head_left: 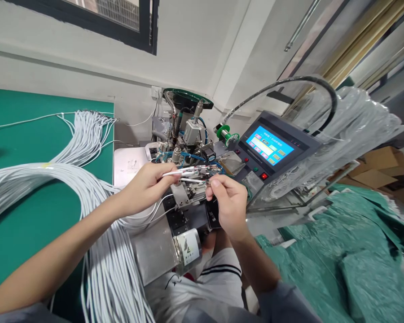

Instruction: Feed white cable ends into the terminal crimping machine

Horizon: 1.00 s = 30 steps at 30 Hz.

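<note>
My left hand [155, 183] is closed around several white cables [183, 172], whose stripped ends with thin coloured wires point to the right. One white cable [192, 180] stands a little apart below the others. My right hand [229, 199] pinches the end of that cable between thumb and fingertips; the tip itself is hidden by the fingers. Both hands are in front of a benchtop machine [191, 132] with metal cylinders, blue tubes and a round green-rimmed bowl on top. A thick bundle of white cables [111, 251] hangs over the table edge beside my left forearm.
A green table [16, 116] on the left bears a second fan of cable ends [87, 132]. At right stands a control box [272, 148] with a lit touchscreen and buttons. A green spool [226, 134] sits beside it. Green sheeting [366, 251] and cardboard boxes [380, 168] lie further right.
</note>
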### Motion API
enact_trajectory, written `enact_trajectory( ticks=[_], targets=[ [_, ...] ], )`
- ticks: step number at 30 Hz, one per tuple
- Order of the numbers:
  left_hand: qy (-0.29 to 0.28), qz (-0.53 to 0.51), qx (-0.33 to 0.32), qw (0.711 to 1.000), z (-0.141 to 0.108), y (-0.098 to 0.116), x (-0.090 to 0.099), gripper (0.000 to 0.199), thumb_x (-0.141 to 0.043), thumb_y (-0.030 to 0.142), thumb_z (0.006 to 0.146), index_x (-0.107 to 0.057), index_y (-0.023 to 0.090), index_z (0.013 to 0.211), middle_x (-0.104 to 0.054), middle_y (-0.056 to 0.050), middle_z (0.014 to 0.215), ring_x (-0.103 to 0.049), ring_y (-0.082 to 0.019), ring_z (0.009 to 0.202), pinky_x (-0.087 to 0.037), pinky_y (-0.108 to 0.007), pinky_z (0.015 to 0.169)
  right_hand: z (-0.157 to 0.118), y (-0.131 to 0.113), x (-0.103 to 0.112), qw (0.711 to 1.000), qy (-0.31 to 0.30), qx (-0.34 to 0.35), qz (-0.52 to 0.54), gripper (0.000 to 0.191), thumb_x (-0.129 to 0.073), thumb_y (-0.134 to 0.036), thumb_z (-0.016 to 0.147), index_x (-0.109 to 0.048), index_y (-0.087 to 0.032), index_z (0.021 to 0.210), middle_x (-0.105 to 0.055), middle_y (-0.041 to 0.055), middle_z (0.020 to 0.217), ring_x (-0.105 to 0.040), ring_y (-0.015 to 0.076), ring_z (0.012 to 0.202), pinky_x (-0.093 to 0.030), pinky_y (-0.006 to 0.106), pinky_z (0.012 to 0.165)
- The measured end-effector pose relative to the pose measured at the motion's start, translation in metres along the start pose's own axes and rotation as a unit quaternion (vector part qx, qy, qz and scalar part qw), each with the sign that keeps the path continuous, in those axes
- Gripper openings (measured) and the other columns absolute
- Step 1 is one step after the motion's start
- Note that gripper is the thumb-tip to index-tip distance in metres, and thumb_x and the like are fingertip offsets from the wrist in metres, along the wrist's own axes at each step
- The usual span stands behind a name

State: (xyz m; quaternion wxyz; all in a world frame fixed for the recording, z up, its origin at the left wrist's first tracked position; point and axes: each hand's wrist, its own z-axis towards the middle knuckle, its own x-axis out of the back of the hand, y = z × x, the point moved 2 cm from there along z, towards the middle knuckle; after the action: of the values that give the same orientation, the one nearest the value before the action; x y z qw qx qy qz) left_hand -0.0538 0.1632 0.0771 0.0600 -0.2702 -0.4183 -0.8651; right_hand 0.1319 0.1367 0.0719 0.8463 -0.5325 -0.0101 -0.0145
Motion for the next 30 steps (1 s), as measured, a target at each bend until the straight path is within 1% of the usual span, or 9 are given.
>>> enact_trajectory(
  ticks=[3,7,10,18,26,30],
  targets=[
    [0.015,0.001,0.008,1.000,0.000,0.000,0.000,0.033,-0.039,0.029,0.092,-0.048,0.015,0.063,-0.042,0.005,0.054,-0.038,-0.007,0.052,-0.030,-0.020,0.051,-0.002,0.005,-0.001,0.997,-0.014,-0.045,0.061,0.018,-0.058,-0.030,0.082,-0.059,-0.017,0.070,-0.049,-0.0038,0.054,-0.044,0.0081,0.050,-0.035,0.022,0.050],
    [0.008,-0.003,0.019,1.000,0.001,0.000,-0.002,0.033,-0.038,0.030,0.091,-0.047,0.015,0.063,-0.044,0.004,0.056,-0.040,-0.008,0.054,-0.031,-0.020,0.053,-0.002,0.011,-0.002,0.985,-0.029,-0.104,0.133,0.017,-0.060,-0.030,0.080,-0.059,-0.017,0.070,-0.045,-0.0049,0.052,-0.041,0.0071,0.048,-0.031,0.021,0.047],
    [0.000,-0.007,0.024,1.000,0.001,0.000,-0.001,0.034,-0.037,0.031,0.091,-0.046,0.015,0.062,-0.045,0.004,0.056,-0.041,-0.008,0.054,-0.032,-0.020,0.054,-0.002,0.011,-0.003,0.979,-0.029,-0.126,0.159,0.017,-0.062,-0.029,0.078,-0.058,-0.016,0.068,-0.043,-0.0054,0.050,-0.038,0.0065,0.046,-0.029,0.021,0.046],
    [0.001,-0.011,0.022,1.000,0.002,0.002,-0.001,0.035,-0.038,0.031,0.091,-0.049,0.015,0.062,-0.047,0.004,0.055,-0.040,-0.009,0.053,-0.032,-0.021,0.053,-0.003,0.009,-0.003,0.978,-0.031,-0.126,0.162,0.021,-0.063,-0.029,0.078,-0.055,-0.015,0.064,-0.043,-0.0052,0.050,-0.039,0.0067,0.046,-0.028,0.021,0.045],
    [0.002,-0.005,0.026,1.000,0.002,-0.001,-0.003,0.035,-0.038,0.031,0.091,-0.050,0.015,0.062,-0.046,0.004,0.054,-0.039,-0.009,0.053,-0.031,-0.020,0.053,-0.005,0.014,-0.001,0.985,-0.027,-0.094,0.143,0.021,-0.061,-0.031,0.081,-0.058,-0.015,0.068,-0.046,-0.0043,0.052,-0.041,0.0067,0.049,-0.030,0.021,0.047],
    [-0.001,-0.012,0.030,0.999,0.002,-0.003,-0.004,0.035,-0.038,0.030,0.092,-0.048,0.015,0.062,-0.045,0.004,0.056,-0.039,-0.009,0.055,-0.031,-0.020,0.055,-0.004,0.015,-0.001,0.987,-0.008,-0.094,0.130,0.021,-0.062,-0.033,0.081,-0.059,-0.015,0.069,-0.048,-0.0040,0.053,-0.044,0.0071,0.050,-0.032,0.021,0.048]
  ],
)
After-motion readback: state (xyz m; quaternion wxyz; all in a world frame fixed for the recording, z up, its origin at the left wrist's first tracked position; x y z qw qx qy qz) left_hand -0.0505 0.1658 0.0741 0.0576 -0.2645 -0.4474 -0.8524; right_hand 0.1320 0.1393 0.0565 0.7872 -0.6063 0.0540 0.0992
